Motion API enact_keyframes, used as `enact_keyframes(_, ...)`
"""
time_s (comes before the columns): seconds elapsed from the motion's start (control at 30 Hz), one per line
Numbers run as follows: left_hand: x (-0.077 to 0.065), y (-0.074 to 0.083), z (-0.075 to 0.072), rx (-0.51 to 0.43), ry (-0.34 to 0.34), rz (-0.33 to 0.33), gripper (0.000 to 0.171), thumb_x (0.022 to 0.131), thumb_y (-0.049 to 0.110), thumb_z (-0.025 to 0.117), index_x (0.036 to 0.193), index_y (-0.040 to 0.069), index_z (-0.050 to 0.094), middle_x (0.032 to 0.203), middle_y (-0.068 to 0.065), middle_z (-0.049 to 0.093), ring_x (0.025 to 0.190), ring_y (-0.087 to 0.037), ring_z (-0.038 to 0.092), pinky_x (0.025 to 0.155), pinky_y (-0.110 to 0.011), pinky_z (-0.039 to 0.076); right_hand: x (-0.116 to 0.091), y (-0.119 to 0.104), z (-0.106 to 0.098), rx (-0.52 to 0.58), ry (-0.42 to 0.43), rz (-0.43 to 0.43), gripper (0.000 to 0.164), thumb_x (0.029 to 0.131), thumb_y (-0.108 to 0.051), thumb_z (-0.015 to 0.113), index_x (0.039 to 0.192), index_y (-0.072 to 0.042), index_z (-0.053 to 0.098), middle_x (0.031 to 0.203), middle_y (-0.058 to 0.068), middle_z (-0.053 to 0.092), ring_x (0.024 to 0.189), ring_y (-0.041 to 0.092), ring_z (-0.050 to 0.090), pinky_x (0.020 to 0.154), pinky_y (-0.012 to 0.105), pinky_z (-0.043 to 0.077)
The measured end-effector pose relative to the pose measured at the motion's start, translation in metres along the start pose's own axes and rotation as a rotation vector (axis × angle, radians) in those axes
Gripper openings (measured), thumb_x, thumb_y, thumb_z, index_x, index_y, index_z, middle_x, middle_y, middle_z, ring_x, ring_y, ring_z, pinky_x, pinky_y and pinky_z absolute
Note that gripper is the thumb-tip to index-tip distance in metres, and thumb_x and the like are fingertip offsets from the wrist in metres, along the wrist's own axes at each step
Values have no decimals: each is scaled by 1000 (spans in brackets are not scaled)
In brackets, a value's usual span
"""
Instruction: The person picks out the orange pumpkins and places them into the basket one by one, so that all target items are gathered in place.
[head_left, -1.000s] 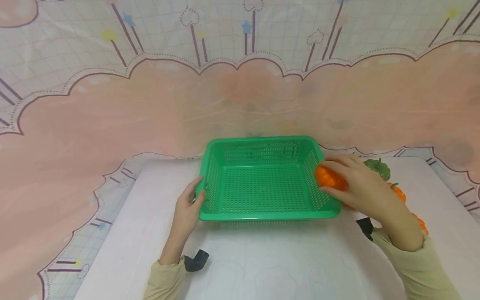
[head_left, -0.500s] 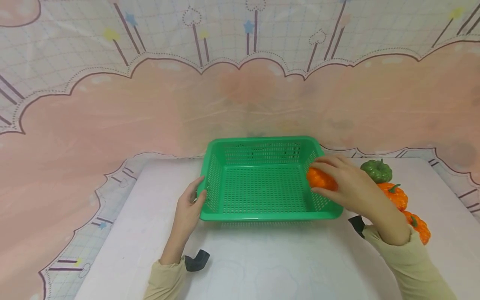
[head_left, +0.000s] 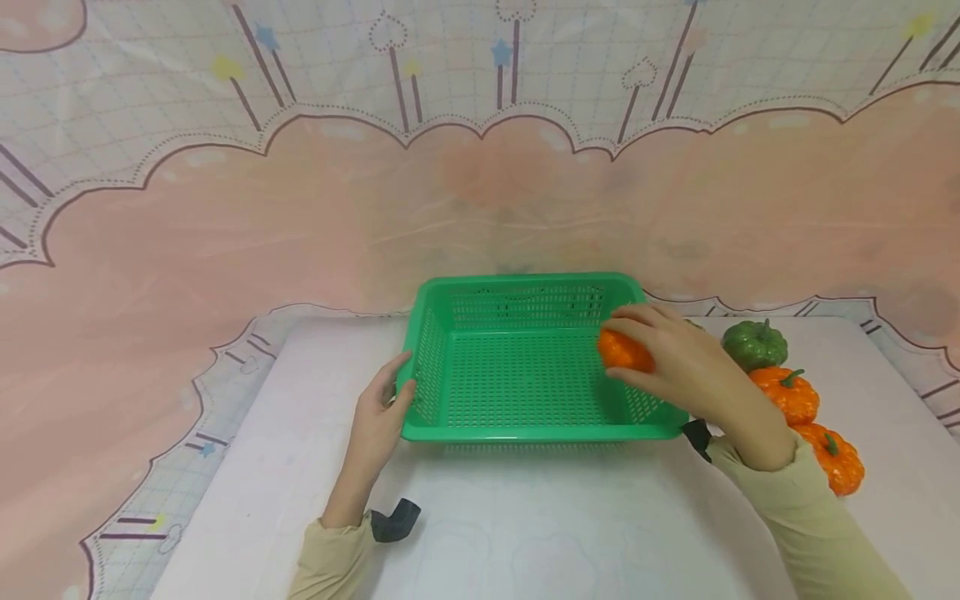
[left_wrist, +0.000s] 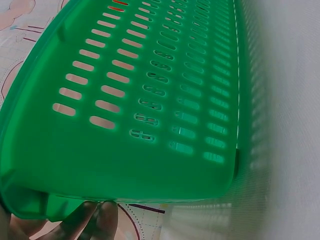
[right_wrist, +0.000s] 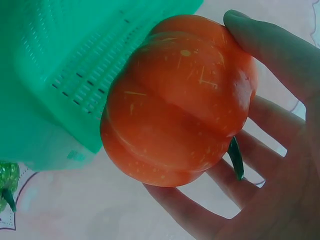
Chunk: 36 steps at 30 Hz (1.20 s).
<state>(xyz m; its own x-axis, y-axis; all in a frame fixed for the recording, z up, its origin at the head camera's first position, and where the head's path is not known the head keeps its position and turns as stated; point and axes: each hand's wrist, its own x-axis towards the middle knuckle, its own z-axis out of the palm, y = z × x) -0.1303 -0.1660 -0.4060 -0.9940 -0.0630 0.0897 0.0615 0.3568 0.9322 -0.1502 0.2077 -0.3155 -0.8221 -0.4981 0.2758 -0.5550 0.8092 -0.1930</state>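
A green plastic basket with slotted walls stands on the white table. My left hand holds its left end, thumb at the rim. In the left wrist view, the fingertips show at the edge of the basket wall. Over the basket's right part, my right hand grips a small orange pumpkin. The right wrist view shows this pumpkin close up, its green stem towards the palm and the fingers spread round it.
To the right of the basket, a green pumpkin and two orange pumpkins, one behind and one nearer, sit in a row. Another green item shows partly behind the right hand. A patterned cloth hangs behind the table.
My right hand has carried the orange pumpkin leftward from the basket's right rim to further over its inside. The pumpkins on the right have come into fuller view. My left hand stays at the basket.
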Motion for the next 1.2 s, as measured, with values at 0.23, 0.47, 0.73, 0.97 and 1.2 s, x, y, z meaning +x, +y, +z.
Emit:
enact_keyframes(0.23, 1, 0, 0, -3, -3, -5, 47, 104, 17, 51, 150, 10, 42, 157, -16, 36, 144, -40, 35, 112, -53, 39, 9, 0, 5, 5, 7, -23, 50, 84, -33, 80, 126, -9, 66, 131, 13, 59, 116, 33, 54, 80, 53, 58)
enact_keyframes(0.47, 0, 0, -1, 4, -2, 4, 46, 104, 19, 51, 149, 12, 43, 157, -15, 38, 143, -41, 36, 112, -54, 39, 20, 0, 11, 22, -14, -49, 53, 84, -33, 80, 127, -7, 65, 132, 14, 58, 118, 35, 53, 82, 53, 58)
enact_keyframes(0.73, -1, 0, -1, -1, -7, -2, 46, 104, 20, 51, 149, 13, 43, 156, -15, 38, 143, -40, 37, 112, -53, 40, 28, 0, 15, 44, 6, -71, 53, 82, -33, 82, 125, -6, 66, 130, 13, 60, 119, 33, 53, 85, 49, 58)
enact_keyframes(0.97, 0, -2, 0, -9, -3, 1, 46, 104, 19, 51, 149, 11, 43, 156, -16, 38, 143, -40, 36, 111, -52, 41, 34, -1, 16, 47, -22, -51, 54, 83, -34, 81, 127, -7, 65, 131, 12, 59, 120, 32, 52, 82, 49, 59)
enact_keyframes(1.2, 0, -1, 0, -17, -3, 9, 46, 104, 20, 51, 148, 11, 43, 156, -16, 38, 143, -39, 37, 111, -51, 41, 40, -4, 17, 59, -31, -62, 54, 83, -32, 81, 127, -6, 65, 132, 12, 59, 122, 32, 50, 80, 48, 59)
